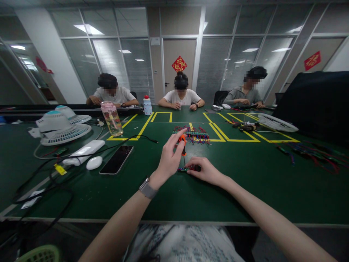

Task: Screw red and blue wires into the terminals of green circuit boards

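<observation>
My left hand (172, 153) is closed around the orange and black handle of a screwdriver (184, 150), held upright. Its thin shaft points down at a small circuit board (183, 169) lying on the green table. Over the board's right side, my right hand (203, 170) has its fingers pressed on the edge, with something dark beside them. Just behind my hands lies a row of green boards with red and blue wires (196, 135). The screwdriver's tip meets the board near my right fingertips; the exact contact is too small to tell.
At the left are a phone (116, 160), a white mouse-like object (94, 163), a power strip (85, 152), black cables, white fans (65, 133) and a bottle (112, 119). Wired boards (313, 153) lie right. Three people sit across the table (152, 196).
</observation>
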The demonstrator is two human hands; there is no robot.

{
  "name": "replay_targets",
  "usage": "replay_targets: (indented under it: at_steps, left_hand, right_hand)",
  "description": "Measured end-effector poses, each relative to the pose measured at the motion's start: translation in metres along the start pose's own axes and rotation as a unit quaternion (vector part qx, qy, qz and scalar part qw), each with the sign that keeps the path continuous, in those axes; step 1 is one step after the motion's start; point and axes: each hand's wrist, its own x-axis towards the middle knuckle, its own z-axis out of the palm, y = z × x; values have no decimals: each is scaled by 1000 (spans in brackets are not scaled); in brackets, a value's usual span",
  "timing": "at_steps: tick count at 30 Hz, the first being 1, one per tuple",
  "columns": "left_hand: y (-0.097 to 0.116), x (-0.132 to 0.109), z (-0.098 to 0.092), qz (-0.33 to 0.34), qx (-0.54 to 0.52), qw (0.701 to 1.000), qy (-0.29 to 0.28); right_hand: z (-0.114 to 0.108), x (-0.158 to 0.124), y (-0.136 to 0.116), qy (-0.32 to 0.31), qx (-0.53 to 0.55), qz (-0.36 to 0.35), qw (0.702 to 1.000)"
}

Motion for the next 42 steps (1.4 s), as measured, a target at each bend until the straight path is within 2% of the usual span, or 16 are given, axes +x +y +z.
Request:
replay_targets:
  at_steps: [3,8,13,15,21,27,29,33,35,39,42]
  left_hand:
    - [-2,0,1,-13,-27,1000,-2]
    - [-2,1,0,23,42,998,37]
    - [0,0,0,22,11,1000,-5]
    - [-2,0,1,16,-5,1000,-6]
    - [-3,2,1,40,57,997,43]
    - [-3,1,1,15,22,1000,4]
    - [-4,1,2,11,13,1000,15]
    - [-5,2,1,32,59,996,52]
    - [-4,2,0,37,74,995,52]
    - [-4,0,1,12,21,1000,15]
    - [-4,0,2,-1,-5,1000,21]
  right_hand:
    - [-1,0,-1,-5,-3,-4,1000]
    - [-1,-1,-1,-1,-9,-1,1000]
    - [0,-1,0,3,-13,-4,1000]
    - [0,0,-1,1,-10,-3,1000]
    - [-2,-1,-3,2,-5,4,1000]
    - [-1,0,-1,7,-2,3,1000]
    - [-1,-1,-1,7,-3,1,1000]
    - [-1,-1,-2,6,-6,3,1000]
    - [-1,-1,-2,6,-5,4,1000]
    - [-1,0,-1,7,-5,-1,1000]
    - [-1,0,-2,6,-8,0,1000]
